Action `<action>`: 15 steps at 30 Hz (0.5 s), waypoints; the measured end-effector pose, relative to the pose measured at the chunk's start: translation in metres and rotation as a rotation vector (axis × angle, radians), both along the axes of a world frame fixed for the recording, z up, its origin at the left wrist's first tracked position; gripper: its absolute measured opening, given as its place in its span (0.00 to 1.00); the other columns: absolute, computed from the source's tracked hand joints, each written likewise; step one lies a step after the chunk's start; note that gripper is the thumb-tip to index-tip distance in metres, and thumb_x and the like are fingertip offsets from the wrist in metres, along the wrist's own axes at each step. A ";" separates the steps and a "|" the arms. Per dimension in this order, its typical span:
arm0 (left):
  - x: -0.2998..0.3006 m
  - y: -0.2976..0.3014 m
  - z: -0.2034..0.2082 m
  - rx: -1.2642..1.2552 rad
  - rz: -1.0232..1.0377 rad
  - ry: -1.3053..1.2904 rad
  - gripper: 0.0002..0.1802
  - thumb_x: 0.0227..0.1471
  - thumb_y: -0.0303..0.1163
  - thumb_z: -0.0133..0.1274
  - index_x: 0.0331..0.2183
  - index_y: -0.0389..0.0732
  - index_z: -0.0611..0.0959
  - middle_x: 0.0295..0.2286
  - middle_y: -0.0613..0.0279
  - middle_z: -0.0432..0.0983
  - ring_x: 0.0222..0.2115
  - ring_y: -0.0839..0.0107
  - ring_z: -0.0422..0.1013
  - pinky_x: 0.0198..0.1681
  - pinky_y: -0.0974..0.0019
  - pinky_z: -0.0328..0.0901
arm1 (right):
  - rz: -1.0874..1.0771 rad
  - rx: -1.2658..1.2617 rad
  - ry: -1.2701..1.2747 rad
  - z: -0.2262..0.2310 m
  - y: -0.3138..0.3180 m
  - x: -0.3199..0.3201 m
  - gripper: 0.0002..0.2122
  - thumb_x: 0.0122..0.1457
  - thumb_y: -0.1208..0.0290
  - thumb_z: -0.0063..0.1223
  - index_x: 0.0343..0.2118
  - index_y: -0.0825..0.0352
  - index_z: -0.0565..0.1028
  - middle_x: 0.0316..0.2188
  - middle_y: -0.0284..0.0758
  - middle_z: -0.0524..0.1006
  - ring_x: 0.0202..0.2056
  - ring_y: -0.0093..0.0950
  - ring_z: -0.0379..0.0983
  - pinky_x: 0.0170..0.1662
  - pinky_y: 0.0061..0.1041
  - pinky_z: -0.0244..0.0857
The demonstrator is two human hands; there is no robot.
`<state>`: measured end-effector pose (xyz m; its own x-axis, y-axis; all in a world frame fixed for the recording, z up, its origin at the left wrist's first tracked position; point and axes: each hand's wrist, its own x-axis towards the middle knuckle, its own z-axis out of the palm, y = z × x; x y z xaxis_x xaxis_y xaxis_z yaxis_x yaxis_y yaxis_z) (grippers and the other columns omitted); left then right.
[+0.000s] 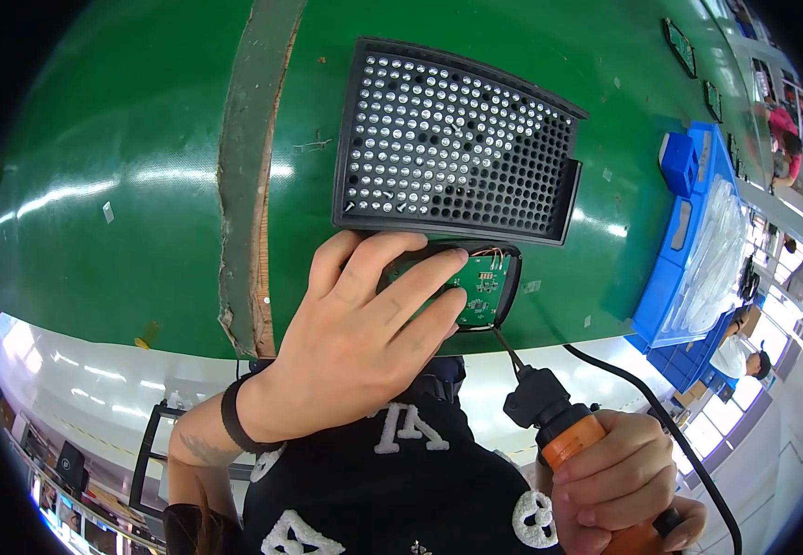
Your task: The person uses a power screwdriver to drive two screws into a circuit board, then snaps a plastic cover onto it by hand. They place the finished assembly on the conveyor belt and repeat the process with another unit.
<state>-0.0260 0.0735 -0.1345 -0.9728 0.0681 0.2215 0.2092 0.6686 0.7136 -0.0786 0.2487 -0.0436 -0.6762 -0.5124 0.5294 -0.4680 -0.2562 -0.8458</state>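
A black plastic housing [515, 277] with a green circuit board [485, 291] and thin copper-coloured wires inside lies at the bench's near edge. My left hand [374, 314] reaches over it, fingers bent across the board and rim, holding it; its thumb is hidden. My right hand [619, 481] is wrapped round an orange and black power screwdriver [575, 440]. The driver's thin bit points up at the near right corner of the housing; whether it touches cannot be made out. Just beyond the housing sits a black perforated tray [512, 199], many of its holes filled with silvery screws.
A worn wooden strip [258, 176] crosses the green bench [124, 240] left of the tray. Blue bins [674, 250] with clear plastic bags stand at right. A black cable [642, 384] curves beside the screwdriver. More circuit boards [679, 48] lie far right; other people are beyond.
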 end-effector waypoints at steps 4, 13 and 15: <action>0.003 0.000 -0.001 0.008 0.009 0.006 0.20 0.28 0.27 0.62 0.32 0.43 0.76 0.41 0.64 0.70 0.40 0.60 0.63 0.41 0.56 0.55 | 0.012 0.001 -0.008 0.000 -0.001 0.001 0.28 0.50 0.76 0.52 0.53 0.58 0.54 0.17 0.29 0.67 0.13 0.20 0.65 0.16 0.20 0.68; 0.000 0.000 -0.001 0.011 0.002 0.010 0.21 0.28 0.27 0.62 0.32 0.43 0.76 0.41 0.64 0.70 0.40 0.59 0.63 0.40 0.56 0.56 | -0.011 -0.027 0.001 -0.003 -0.003 0.000 0.28 0.49 0.77 0.52 0.53 0.59 0.54 0.17 0.29 0.67 0.12 0.20 0.65 0.15 0.20 0.67; 0.001 -0.001 -0.001 0.010 0.004 0.009 0.21 0.28 0.27 0.62 0.32 0.43 0.76 0.41 0.64 0.70 0.40 0.59 0.63 0.40 0.56 0.56 | -0.018 -0.073 0.018 -0.005 -0.004 -0.001 0.28 0.49 0.77 0.53 0.53 0.59 0.55 0.17 0.29 0.67 0.12 0.20 0.64 0.15 0.20 0.67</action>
<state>-0.0246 0.0725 -0.1357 -0.9710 0.0615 0.2310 0.2129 0.6623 0.7184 -0.0793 0.2442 -0.0485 -0.6750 -0.4600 0.5768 -0.4880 -0.3081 -0.8167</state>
